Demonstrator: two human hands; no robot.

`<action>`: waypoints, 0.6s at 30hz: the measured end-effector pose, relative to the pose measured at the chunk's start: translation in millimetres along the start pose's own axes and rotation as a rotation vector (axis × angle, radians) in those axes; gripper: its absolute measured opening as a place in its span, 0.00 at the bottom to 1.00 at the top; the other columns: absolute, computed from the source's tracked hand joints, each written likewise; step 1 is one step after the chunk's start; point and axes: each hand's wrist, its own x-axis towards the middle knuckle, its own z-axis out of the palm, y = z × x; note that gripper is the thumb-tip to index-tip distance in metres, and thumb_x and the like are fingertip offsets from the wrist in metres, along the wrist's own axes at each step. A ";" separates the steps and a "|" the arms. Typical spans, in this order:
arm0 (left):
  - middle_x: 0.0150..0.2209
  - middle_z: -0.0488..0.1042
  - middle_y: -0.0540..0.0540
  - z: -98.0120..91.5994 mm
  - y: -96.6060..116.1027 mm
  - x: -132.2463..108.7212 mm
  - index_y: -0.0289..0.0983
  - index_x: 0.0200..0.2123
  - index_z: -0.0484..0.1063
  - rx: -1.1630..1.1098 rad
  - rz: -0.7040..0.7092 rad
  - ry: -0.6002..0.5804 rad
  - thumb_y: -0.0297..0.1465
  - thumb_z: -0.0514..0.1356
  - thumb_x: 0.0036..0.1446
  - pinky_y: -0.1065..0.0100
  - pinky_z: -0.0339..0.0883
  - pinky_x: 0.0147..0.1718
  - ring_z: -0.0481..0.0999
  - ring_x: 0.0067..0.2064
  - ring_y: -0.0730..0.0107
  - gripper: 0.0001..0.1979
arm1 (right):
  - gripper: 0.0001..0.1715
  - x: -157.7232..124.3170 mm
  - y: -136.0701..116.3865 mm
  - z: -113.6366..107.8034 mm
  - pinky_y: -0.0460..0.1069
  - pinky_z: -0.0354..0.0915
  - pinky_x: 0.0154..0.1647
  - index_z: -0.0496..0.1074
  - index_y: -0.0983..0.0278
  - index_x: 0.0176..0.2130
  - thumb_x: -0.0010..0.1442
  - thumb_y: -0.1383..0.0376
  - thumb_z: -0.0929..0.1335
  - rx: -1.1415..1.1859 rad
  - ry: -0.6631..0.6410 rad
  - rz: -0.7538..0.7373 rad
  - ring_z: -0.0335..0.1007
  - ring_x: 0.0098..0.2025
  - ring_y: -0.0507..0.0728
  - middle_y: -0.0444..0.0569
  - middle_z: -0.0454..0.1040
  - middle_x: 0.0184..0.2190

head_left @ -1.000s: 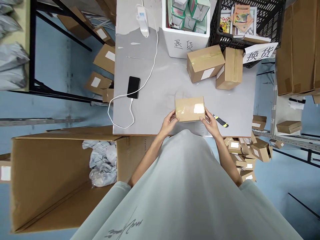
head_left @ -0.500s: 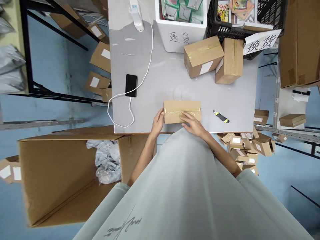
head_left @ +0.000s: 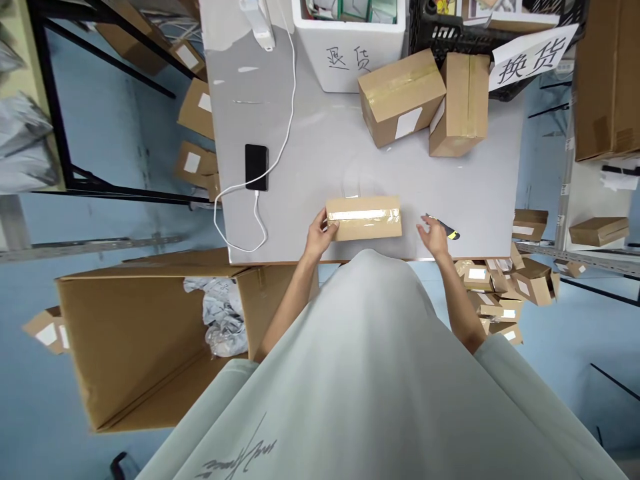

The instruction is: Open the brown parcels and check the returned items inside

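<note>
A small taped cardboard box (head_left: 365,218) lies near the front edge of the grey table (head_left: 320,147), its clear tape seam facing up. My left hand (head_left: 320,230) grips the box's left end, fingers curled on it. My right hand (head_left: 433,235) is off the box, to its right, with fingers apart and nothing in them. It hovers over a black and yellow utility knife (head_left: 450,233), which it partly hides.
Two larger cardboard boxes (head_left: 403,97) (head_left: 461,103) stand at the back right. A white bin (head_left: 350,47) and a black crate (head_left: 450,30) sit behind them. A phone (head_left: 257,167) on a white cable lies left. A big open carton (head_left: 150,333) stands on the floor left; small boxes (head_left: 495,300) are piled right.
The box was turned so its taped seam faces up. My right hand left the box top and moved right, over the knife. My left hand stays on the box's left end.
</note>
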 end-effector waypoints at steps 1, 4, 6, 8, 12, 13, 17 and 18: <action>0.75 0.76 0.31 3.4 2.1 2.1 0.40 0.71 0.78 0.007 0.005 -0.002 0.57 0.75 0.58 0.43 0.76 0.73 0.79 0.73 0.39 0.45 | 0.27 4.9 10.3 -9.2 0.68 0.68 0.76 0.80 0.67 0.66 0.73 0.61 0.70 -0.120 0.031 0.071 0.77 0.69 0.73 0.69 0.80 0.67; 0.74 0.77 0.31 7.9 5.9 5.4 0.39 0.71 0.78 0.026 0.005 -0.011 0.55 0.74 0.59 0.44 0.76 0.72 0.79 0.73 0.40 0.43 | 0.31 14.4 36.6 -27.4 0.66 0.66 0.74 0.76 0.70 0.70 0.70 0.68 0.70 -0.422 -0.024 0.242 0.71 0.70 0.73 0.72 0.75 0.70; 0.74 0.77 0.30 7.1 5.7 5.7 0.38 0.72 0.76 0.037 0.000 -0.016 0.54 0.74 0.60 0.44 0.77 0.71 0.80 0.72 0.40 0.43 | 0.32 15.7 46.8 -30.5 0.63 0.67 0.71 0.74 0.69 0.71 0.71 0.71 0.69 -0.518 -0.097 0.252 0.69 0.69 0.72 0.72 0.74 0.70; 0.74 0.77 0.30 4.5 3.5 5.0 0.38 0.74 0.75 0.051 -0.006 -0.018 0.53 0.75 0.60 0.44 0.79 0.69 0.81 0.70 0.41 0.45 | 0.33 15.5 50.4 -29.2 0.62 0.68 0.69 0.73 0.71 0.72 0.71 0.74 0.66 -0.564 -0.127 0.219 0.68 0.69 0.71 0.73 0.73 0.70; 0.78 0.71 0.28 -3.9 -2.4 4.1 0.39 0.79 0.69 0.097 0.017 -0.032 0.50 0.77 0.59 0.45 0.81 0.66 0.84 0.67 0.42 0.50 | 0.31 20.0 41.3 -26.6 0.63 0.70 0.66 0.76 0.72 0.68 0.69 0.72 0.68 -0.564 -0.116 0.276 0.74 0.64 0.72 0.74 0.77 0.65; 0.79 0.70 0.28 -6.4 -3.4 4.5 0.40 0.80 0.68 0.120 0.038 -0.043 0.50 0.77 0.59 0.45 0.81 0.66 0.84 0.67 0.43 0.50 | 0.29 22.2 36.1 -27.1 0.62 0.71 0.65 0.77 0.72 0.66 0.68 0.70 0.68 -0.534 -0.095 0.304 0.76 0.61 0.72 0.73 0.79 0.62; 0.81 0.67 0.34 -15.7 -5.4 10.0 0.48 0.80 0.70 0.231 0.151 -0.102 0.48 0.75 0.62 0.42 0.78 0.69 0.78 0.73 0.41 0.45 | 0.26 25.5 -0.9 -32.2 0.62 0.76 0.62 0.78 0.70 0.63 0.71 0.67 0.64 -0.365 0.043 0.198 0.81 0.57 0.72 0.71 0.83 0.59; 0.81 0.66 0.35 -17.5 -6.0 12.3 0.49 0.78 0.72 0.248 0.171 -0.120 0.48 0.75 0.63 0.41 0.78 0.69 0.75 0.76 0.40 0.44 | 0.27 23.5 -15.1 -33.4 0.62 0.76 0.62 0.77 0.70 0.64 0.72 0.66 0.63 -0.336 0.064 0.116 0.82 0.58 0.73 0.71 0.82 0.61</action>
